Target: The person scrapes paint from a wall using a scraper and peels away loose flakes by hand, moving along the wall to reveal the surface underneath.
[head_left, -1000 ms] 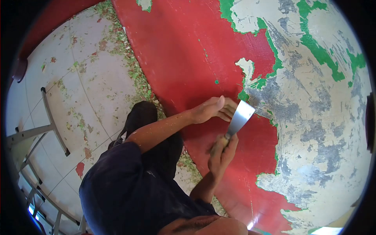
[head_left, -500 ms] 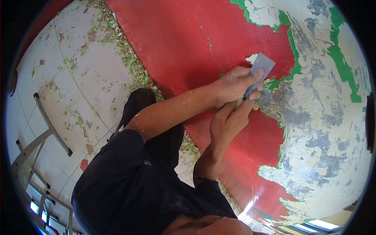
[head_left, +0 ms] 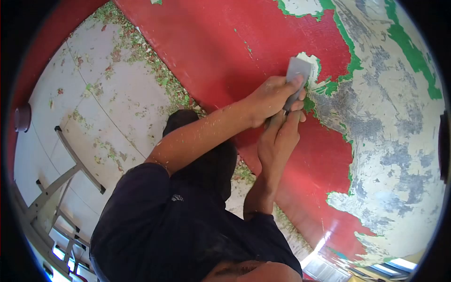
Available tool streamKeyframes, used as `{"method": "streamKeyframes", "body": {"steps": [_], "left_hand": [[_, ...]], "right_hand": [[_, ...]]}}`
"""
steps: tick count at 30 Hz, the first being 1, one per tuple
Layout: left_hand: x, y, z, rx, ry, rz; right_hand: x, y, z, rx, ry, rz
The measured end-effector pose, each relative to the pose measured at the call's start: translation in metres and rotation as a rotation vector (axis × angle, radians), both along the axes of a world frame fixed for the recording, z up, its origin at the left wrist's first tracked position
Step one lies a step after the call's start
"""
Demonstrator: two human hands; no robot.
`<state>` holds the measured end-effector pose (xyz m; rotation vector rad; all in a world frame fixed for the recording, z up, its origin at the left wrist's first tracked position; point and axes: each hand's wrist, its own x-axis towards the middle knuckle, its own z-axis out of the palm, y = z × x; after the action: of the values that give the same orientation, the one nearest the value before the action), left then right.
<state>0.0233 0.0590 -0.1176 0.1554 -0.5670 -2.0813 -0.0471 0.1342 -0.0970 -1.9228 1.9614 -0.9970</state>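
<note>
A putty knife (head_left: 299, 69) with a flat grey blade lies against the red painted wall (head_left: 263, 51), its tip over a bare white patch edged in green. My left hand (head_left: 277, 99) is closed round the blade's lower part, thumb pressed on its face. Just below, my right hand (head_left: 278, 136) wraps round the handle, most of which its fingers hide. Both hands are close together, near the ragged green border between the red paint and the scraped white-and-grey area (head_left: 376, 141). Small paint flecks stick to my left forearm.
Paint chips (head_left: 174, 91) are strewn along the wall's foot and over the tiled floor (head_left: 127, 98). A metal frame with legs (head_left: 70, 174) stands at the left. A dark round object (head_left: 22, 117) sits at the far left edge.
The putty knife has swung from leaning right to nearly straight up, shifting slightly left against the wall. More of the white patch shows beside the blade. Both hands keep their grip, and the view has shifted.
</note>
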Motion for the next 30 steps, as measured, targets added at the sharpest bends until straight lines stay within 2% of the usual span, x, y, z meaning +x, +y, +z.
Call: {"method": "streamKeyframes", "body": {"steps": [1, 4, 7, 8, 10, 15, 17, 20, 23, 29, 30], "left_hand": [[-0.002, 0.003, -0.002, 0.032, -0.014, 0.006], [-0.005, -0.008, 0.003, 0.002, -0.119, 0.199], [0.0, -0.01, 0.014, 0.08, -0.016, 0.183], [-0.002, -0.001, 0.01, 0.102, -0.092, 0.134], [-0.006, -0.006, 0.007, 0.081, -0.078, 0.139], [0.001, -0.002, 0.011, 0.105, -0.057, 0.062], [-0.003, -0.007, 0.013, 0.08, -0.092, 0.082], [-0.011, -0.011, 0.007, 0.052, -0.067, 0.128], [-0.006, -0.006, 0.012, 0.06, -0.07, 0.131], [-0.006, -0.012, 0.007, 0.022, -0.138, 0.163], [-0.004, -0.002, 0.007, 0.052, -0.151, 0.133]], "right_hand": [[-0.002, 0.003, 0.004, 0.079, -0.063, 0.004], [-0.001, -0.02, 0.012, 0.007, 0.084, 0.041], [0.004, -0.021, 0.018, 0.027, 0.094, 0.042], [0.001, -0.011, 0.009, -0.044, 0.029, 0.021], [0.004, -0.014, 0.01, -0.055, -0.016, 0.028], [0.007, -0.006, 0.009, 0.057, 0.001, -0.044], [0.004, -0.003, 0.011, 0.005, -0.094, -0.041], [0.012, -0.018, 0.015, 0.11, -0.013, -0.137], [0.009, -0.009, 0.017, 0.114, -0.117, -0.06], [0.007, -0.022, -0.004, -0.11, -0.11, 0.032], [0.005, -0.011, -0.006, -0.032, -0.143, 0.014]]}}
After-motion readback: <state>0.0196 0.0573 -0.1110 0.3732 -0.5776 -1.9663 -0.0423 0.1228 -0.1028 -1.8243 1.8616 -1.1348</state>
